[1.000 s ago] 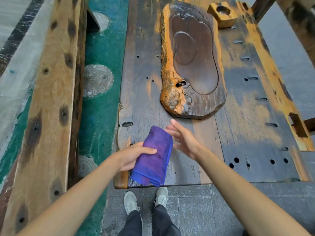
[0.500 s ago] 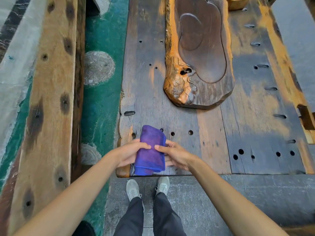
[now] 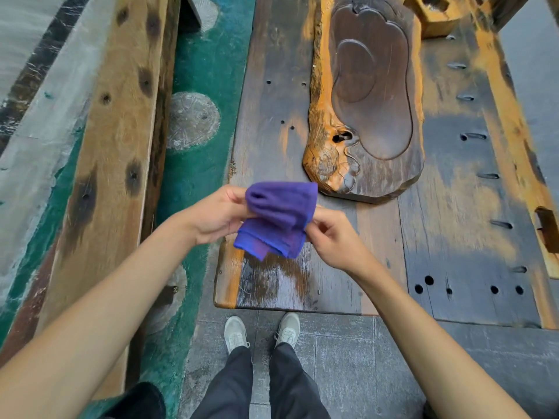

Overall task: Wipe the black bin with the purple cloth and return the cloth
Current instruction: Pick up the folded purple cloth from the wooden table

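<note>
The folded purple cloth [image 3: 278, 217] hangs in the air above the near left corner of the dark wooden table [image 3: 305, 285]. My left hand [image 3: 219, 214] grips its left side, and my right hand [image 3: 334, 234] pinches its right edge between thumb and fingers. A wet, shiny patch shows on the tabletop just below the cloth. At the bottom left edge of the view a rounded black object [image 3: 136, 400] is partly visible; I cannot tell whether it is the black bin.
A carved wooden tea tray [image 3: 372, 107] lies on the table beyond the cloth, with a small yellow wooden block [image 3: 435, 13] at the far right. A long wooden bench [image 3: 121, 122] runs along the left over green floor. My shoes stand on grey tiles.
The cloth has been lifted off the table's near corner into the air. My right hand moved from beside it to pinching its right edge, and both hands now hold it higher.
</note>
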